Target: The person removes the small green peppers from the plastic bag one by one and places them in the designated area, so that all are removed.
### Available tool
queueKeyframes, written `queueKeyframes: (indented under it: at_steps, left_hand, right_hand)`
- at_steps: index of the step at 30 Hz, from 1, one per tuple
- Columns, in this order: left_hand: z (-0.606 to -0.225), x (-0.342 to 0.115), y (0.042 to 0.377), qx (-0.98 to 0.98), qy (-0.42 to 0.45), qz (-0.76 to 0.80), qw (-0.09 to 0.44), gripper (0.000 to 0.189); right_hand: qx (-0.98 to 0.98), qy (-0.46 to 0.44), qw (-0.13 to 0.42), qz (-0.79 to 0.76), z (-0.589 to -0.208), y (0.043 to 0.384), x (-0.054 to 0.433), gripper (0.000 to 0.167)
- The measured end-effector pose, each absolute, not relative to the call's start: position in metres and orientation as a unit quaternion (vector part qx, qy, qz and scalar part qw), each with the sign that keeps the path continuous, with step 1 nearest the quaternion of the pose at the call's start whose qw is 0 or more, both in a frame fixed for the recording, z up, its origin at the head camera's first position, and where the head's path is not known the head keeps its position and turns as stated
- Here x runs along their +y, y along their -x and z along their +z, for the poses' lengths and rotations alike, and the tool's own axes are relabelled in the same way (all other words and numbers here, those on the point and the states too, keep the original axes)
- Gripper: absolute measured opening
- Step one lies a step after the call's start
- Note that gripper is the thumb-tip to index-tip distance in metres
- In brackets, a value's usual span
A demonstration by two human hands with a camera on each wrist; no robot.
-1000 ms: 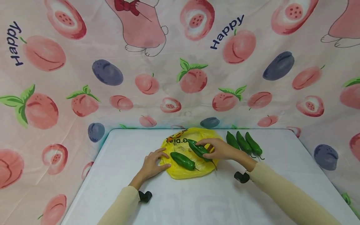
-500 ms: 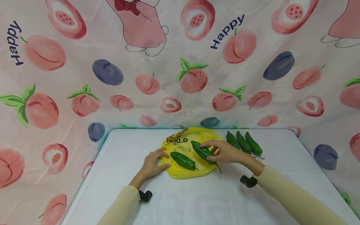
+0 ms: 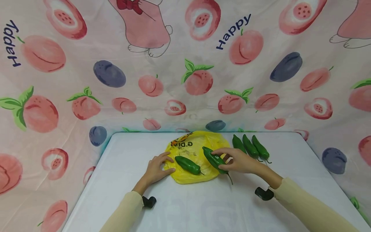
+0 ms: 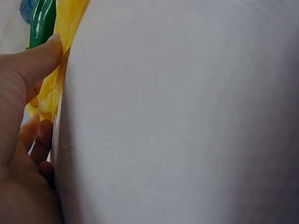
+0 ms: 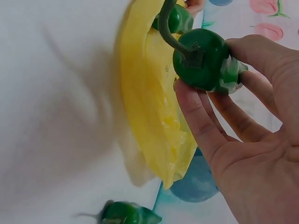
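In the head view a yellow plastic bag (image 3: pixel 185 179) lies on the white table, with one green pepper (image 3: pixel 186 165) on it. My left hand (image 3: pixel 156 169) holds the bag's left edge, thumb and fingers spread along it; the left wrist view shows the yellow film (image 4: pixel 70 23) between thumb and fingers. With thumb and fingertips my right hand (image 3: pixel 239 161) pinches a second green pepper (image 3: pixel 210 156) over the bag's right side. In the right wrist view that pepper's stem end (image 5: pixel 194 58) faces the camera.
Three green peppers (image 3: pixel 250 147) lie side by side at the back right of the table (image 3: pixel 139 145), past my right hand. A fruit-printed cloth (image 3: pixel 179 87) hangs behind the table's back edge. A small black device (image 3: pixel 264 193) sits at the right wrist.
My right hand has moved right and toward me with the pepper, drawing it away from the bag's middle. The left hand, the bag and the other peppers look unmoved.
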State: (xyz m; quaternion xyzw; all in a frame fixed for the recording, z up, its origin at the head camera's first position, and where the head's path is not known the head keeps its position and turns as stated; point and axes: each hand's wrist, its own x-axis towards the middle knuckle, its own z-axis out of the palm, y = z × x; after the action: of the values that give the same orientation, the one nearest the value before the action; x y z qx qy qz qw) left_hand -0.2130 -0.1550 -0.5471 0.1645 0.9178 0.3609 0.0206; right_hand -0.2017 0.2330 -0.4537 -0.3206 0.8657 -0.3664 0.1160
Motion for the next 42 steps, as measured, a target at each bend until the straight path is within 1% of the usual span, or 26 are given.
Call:
queueKeyframes:
  at_steps: [23,28,42]
  left_hand:
    - [-0.548,-0.157,0.215,0.916,-0.177,0.359,0.016,0.03]
    - [-0.547,-0.156,0.214,0.915,-0.178,0.362,0.018,0.03]
    - [-0.546,-0.156,0.213,0.913,-0.181,0.365,0.012,0.03]
  right_hand:
    - [0.857,0.275,0.122,-0.42,-0.467,0.17,0.27,0.056]
    - [0.86,0.255,0.13,-0.423,-0.472,0.165,0.278,0.057]
    - [0.882,0.193,0.125,-0.412,-0.485,0.151,0.296,0.055]
